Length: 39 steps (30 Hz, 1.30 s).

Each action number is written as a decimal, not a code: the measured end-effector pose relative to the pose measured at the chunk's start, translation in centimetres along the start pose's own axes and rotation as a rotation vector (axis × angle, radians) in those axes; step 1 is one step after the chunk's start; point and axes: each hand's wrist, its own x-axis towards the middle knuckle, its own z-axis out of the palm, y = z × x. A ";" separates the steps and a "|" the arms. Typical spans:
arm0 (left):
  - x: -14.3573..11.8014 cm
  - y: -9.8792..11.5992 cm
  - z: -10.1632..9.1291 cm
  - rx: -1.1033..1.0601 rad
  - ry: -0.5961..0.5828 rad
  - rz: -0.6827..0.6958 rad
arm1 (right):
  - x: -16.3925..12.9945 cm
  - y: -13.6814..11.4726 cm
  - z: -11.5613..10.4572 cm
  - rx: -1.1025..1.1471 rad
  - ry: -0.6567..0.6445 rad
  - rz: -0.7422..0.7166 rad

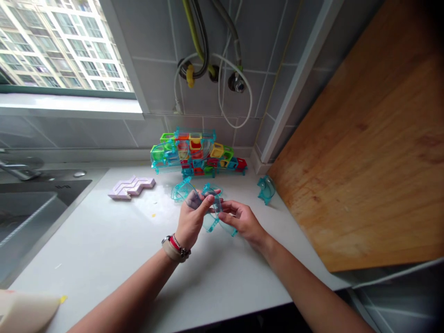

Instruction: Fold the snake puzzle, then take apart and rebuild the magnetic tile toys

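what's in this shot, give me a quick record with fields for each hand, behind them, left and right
left hand: the hand holds clear teal pieces; bracelets at its wrist
right hand: the hand is at the same pieces, exact grip unclear
behind hands: multicoloured block structure
left: purple zigzag piece, then sink
right: small teal piece near wooden board
surface: white counter

**Teal, lilac and mixed brights on white**

Worktop (pixel 121 245) plain white. Held plastic pieces (pixel 217 203): see-through teal. Block structure (pixel 196 155), back edge: red, yellow, green, blue, teal. Zigzag piece (pixel 132 188) toward left edge: pale lilac. Board (pixel 360 152), right edge: orange-brown grain, dark knots. Wall tiles (pixel 152 32): grey, pale grid.
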 end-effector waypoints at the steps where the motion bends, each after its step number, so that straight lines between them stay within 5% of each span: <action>1: 0.0 0.0 0.0 0.016 -0.007 -0.004 | 0.0 -0.1 -0.1 0.019 -0.024 0.019; 15: 0.1 -0.1 -0.2 0.097 -0.093 -0.036 | -0.4 -0.9 -0.4 0.194 -0.112 0.198; 26: 0.6 0.0 -0.5 -0.021 0.018 -0.170 | -0.1 -1.0 -1.1 0.353 0.064 0.102; 33: 0.9 -0.7 -1.0 -0.019 -0.013 -0.240 | 0.1 -0.9 -1.2 0.312 0.217 0.059; 39: 0.8 -0.7 -0.9 0.038 -0.030 -0.241 | 0.0 -0.9 -1.0 0.273 0.192 0.054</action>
